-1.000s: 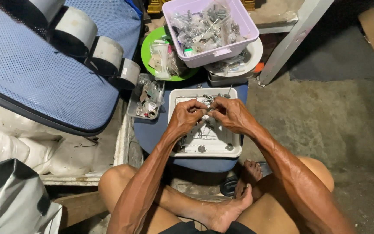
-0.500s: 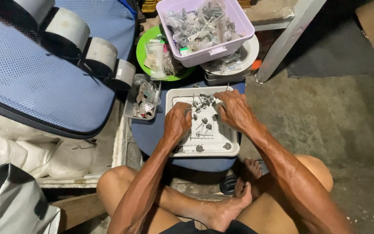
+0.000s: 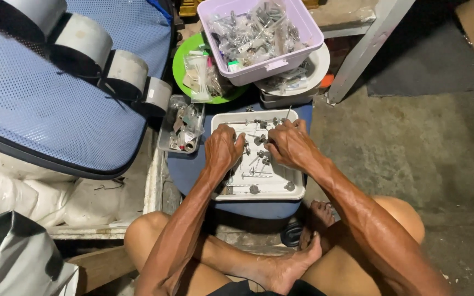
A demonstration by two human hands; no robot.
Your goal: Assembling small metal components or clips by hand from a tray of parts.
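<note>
At the far left a grey plastic sack (image 3: 6, 257) slumps in the corner, and above it a big blue mesh panel (image 3: 45, 104) leans across, with a row of grey rolls (image 3: 86, 41) strapped along its upper edge. Just right of the panel sits a small clear plastic box (image 3: 181, 129) full of odds and ends, and behind that a green plate (image 3: 185, 60) carrying small clear bags.

In the middle, a blue round stool top serves as the table (image 3: 187, 170), and on it lies a shallow white tray (image 3: 259, 189) scattered with long metal screws with washers (image 3: 256, 172). The person sits cross-legged on the floor behind it, both forearms reaching in. The left hand (image 3: 223, 149) rests palm down on the tray's left side, fingers curled over the screws; its grip looks loosely pressed together, but I cannot tell whether anything is caught under it. The right hand (image 3: 291, 143) is just beside it, near the tray's far right corner, fingers bent down among the screws by the upper rim; whether they pinch one is hidden by the knuckles.

Behind the tray stands a lilac plastic tub (image 3: 297, 52) heaped with bagged metal hardware, resting partly on a white bowl (image 3: 319, 68). To the right a white post (image 3: 366, 49) slants up from the bare concrete floor (image 3: 412, 142).
</note>
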